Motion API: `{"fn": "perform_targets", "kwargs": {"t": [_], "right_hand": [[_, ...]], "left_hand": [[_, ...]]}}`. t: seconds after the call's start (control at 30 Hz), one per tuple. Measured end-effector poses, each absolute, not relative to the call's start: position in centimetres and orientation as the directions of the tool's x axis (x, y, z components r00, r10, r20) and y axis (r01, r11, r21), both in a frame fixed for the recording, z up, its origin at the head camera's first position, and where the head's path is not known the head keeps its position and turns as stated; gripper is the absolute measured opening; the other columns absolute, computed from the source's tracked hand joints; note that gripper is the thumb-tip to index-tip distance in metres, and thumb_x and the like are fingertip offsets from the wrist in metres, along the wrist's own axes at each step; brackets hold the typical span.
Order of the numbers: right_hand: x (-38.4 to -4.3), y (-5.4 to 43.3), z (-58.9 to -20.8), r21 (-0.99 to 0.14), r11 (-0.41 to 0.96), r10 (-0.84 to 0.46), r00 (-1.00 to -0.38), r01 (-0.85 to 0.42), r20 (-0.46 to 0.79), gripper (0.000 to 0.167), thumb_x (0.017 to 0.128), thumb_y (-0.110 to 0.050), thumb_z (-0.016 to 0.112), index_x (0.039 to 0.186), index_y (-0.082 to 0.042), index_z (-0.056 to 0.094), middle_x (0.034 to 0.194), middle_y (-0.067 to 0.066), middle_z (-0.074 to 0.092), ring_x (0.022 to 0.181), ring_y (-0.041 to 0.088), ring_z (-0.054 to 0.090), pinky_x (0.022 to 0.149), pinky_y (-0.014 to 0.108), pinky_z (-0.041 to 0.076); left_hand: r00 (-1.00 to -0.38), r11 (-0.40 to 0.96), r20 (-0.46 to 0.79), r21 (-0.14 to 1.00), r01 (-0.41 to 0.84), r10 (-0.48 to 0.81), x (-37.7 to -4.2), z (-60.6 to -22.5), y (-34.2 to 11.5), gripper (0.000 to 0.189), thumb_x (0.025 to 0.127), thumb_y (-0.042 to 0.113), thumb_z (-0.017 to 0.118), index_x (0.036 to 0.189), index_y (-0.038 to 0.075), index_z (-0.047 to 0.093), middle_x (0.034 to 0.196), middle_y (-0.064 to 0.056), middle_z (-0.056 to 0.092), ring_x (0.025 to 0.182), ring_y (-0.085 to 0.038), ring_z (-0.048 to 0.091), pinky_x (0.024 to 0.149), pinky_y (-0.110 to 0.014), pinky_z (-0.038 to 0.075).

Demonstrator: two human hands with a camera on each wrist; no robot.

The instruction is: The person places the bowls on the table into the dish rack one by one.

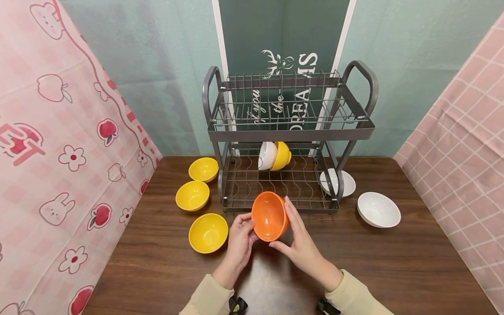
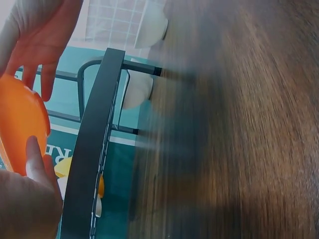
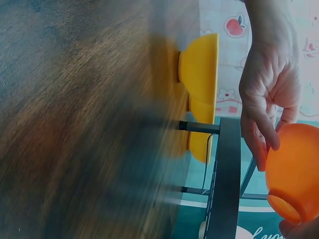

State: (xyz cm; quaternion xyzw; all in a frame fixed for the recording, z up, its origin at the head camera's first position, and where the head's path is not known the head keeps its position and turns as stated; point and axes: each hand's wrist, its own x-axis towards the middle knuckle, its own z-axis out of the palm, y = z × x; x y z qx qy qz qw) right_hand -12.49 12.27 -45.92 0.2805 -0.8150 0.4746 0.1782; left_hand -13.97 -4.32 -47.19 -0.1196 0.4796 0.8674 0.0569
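Observation:
An orange bowl (image 1: 269, 216) is held up in front of the dish rack's lower tier, tilted with its inside facing the head camera. My left hand (image 1: 241, 240) pinches its left side, thumb at the rim and fingers behind. Along the bowl's right side lie the long, straight fingers of my right hand (image 1: 302, 248), its thumb spread toward the lower edge. In the right wrist view, the orange bowl (image 3: 295, 172) shows its outer side and foot ring. Inside the lower tier of the dark grey dish rack (image 1: 291, 134), a white bowl (image 1: 267, 156) and a yellow bowl (image 1: 281, 156) stand on edge together.
Left of the rack sit three yellow bowls (image 1: 208, 233) in a line on the wooden table (image 1: 157, 267). To the right are white bowls (image 1: 379, 210), one partly behind the rack's leg. The upper rack tier (image 1: 291, 107) has wire dividers. Patterned cloths (image 1: 78, 183) hang around the table.

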Motion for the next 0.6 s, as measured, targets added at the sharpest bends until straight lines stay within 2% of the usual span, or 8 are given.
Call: {"fn": "perform_targets", "kwargs": {"t": [0.3,0.47,0.6], "right_hand": [[-12.41,12.16,-46.01,-0.661,0.411,-0.302,-0.778,-0.627,0.55,0.116,0.06,-0.009,0.085,0.146,0.001,0.008,0.15,0.026,0.01,0.141,0.009,0.013,0.11,0.008,0.015],[-12.47,12.2,-45.99,-0.656,0.423,-0.301,-0.779,-0.626,0.55,0.113,0.061,-0.009,0.085,0.144,0.003,0.01,0.149,0.025,0.011,0.141,0.013,0.015,0.11,0.009,0.016],[-12.81,12.29,-45.93,-0.628,0.453,-0.266,-0.769,-0.632,0.582,0.112,0.057,-0.005,0.086,0.144,0.003,0.015,0.149,0.023,0.015,0.139,0.016,0.021,0.109,0.009,0.017]], "left_hand": [[-0.969,-0.511,-0.245,0.831,-0.218,0.014,-13.99,-47.56,-4.04,0.014,0.089,0.0,0.05,0.101,0.007,0.053,0.09,-0.001,0.061,0.075,-0.009,0.062,0.063,-0.022,0.054],[-0.966,-0.468,-0.257,0.851,-0.239,0.026,-14.01,-47.65,-4.08,0.017,0.09,0.002,0.051,0.107,0.002,0.053,0.09,0.0,0.063,0.074,-0.008,0.063,0.063,-0.021,0.054],[-0.97,-0.409,-0.237,0.881,-0.236,0.05,-14.22,-47.54,-4.14,0.027,0.091,0.006,0.051,0.116,-0.004,0.052,0.093,0.0,0.065,0.077,-0.009,0.063,0.066,-0.024,0.055]]}}
